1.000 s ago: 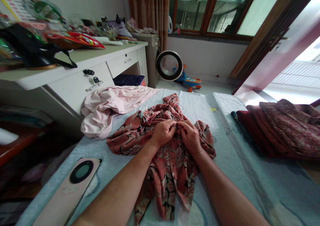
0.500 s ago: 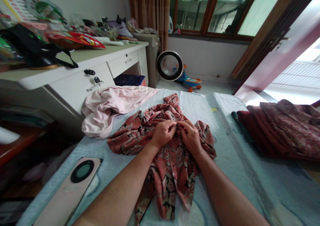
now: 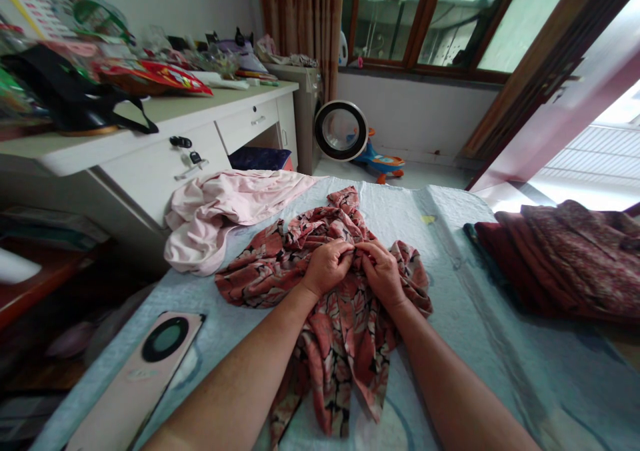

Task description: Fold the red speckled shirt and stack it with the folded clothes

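Observation:
A red, black and beige patterned garment (image 3: 327, 344) lies crumpled on the pale blue bed cover (image 3: 450, 358). My left hand (image 3: 327, 264) is closed, pinching its fabric near the middle. Close beside it my right hand (image 3: 383, 271) is closed too, thumb and fingers gripping the same cloth. The fingertips of both hands almost meet; the exact bit of fabric between them is too small to make out. Loose parts of the garment spread to both sides and hang toward me between my forearms.
Pink cloth (image 3: 215, 218) lies at the back left. A stack of folded clothes (image 3: 565, 258) sits on the right. Near my left forearm rests a flat pinkish phone-shaped object (image 3: 135, 378). Beyond are a cluttered desk (image 3: 190, 121), an open round washer door (image 3: 341, 131) and a blue ride-on toy (image 3: 380, 161).
Both hands stay on the same spot of the garment with hardly any movement. The view has shifted very slightly.

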`<state>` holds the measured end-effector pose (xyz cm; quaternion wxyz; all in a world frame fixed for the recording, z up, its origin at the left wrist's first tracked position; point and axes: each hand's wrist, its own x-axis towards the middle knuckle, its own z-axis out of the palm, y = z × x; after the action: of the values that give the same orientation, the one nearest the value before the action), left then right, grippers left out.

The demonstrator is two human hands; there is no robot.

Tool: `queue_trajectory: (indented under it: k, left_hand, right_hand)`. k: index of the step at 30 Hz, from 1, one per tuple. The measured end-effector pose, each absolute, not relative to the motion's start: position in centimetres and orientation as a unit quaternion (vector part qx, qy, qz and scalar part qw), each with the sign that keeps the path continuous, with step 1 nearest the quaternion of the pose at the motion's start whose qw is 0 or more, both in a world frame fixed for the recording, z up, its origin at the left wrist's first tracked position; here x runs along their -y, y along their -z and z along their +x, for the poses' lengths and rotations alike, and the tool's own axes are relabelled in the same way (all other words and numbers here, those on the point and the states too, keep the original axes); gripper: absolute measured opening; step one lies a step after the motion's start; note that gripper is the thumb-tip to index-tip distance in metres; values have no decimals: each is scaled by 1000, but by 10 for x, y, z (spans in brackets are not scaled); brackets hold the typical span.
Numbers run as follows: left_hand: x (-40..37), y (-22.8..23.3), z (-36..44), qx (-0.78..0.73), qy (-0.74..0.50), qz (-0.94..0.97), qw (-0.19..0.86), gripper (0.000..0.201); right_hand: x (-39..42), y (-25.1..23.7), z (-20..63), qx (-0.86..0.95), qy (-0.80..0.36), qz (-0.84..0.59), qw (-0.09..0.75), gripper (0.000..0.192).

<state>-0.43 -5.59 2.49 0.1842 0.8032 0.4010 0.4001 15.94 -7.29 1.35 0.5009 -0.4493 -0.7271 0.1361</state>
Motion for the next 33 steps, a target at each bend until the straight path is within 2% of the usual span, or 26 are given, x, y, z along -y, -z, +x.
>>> queue_trajectory:
  k: [6,13,16,18,23,28,33]
  left_hand:
    - [56,-25,-5,-403,-393,806,181,15]
    - [60,-26,-7,-376,-356,840,159,10]
    - [59,-25,-9,-363,-337,855,155,29]
    - [58,-24,-9,-367,-332,855,156,35]
    - [55,-22,-9,-381,-362,831,181,11]
    - [55,-23,-8,-393,-410,787,242,10]
    - [55,-24,-7,-407,-421,771,248,8]
  right_hand:
    - [72,-12,160,727,-150,-441,504,30]
    - [72,-12,160,714,-157,-454,510,23]
    - [71,-12,161,704,-170,-461,512,22]
    - [70,-11,162,701,-180,-464,511,22]
    - [68,-9,163,699,-217,-459,505,15]
    - [67,-8,162,700,-238,-458,494,13]
    - [64,-4,162,705,-226,-466,485,17]
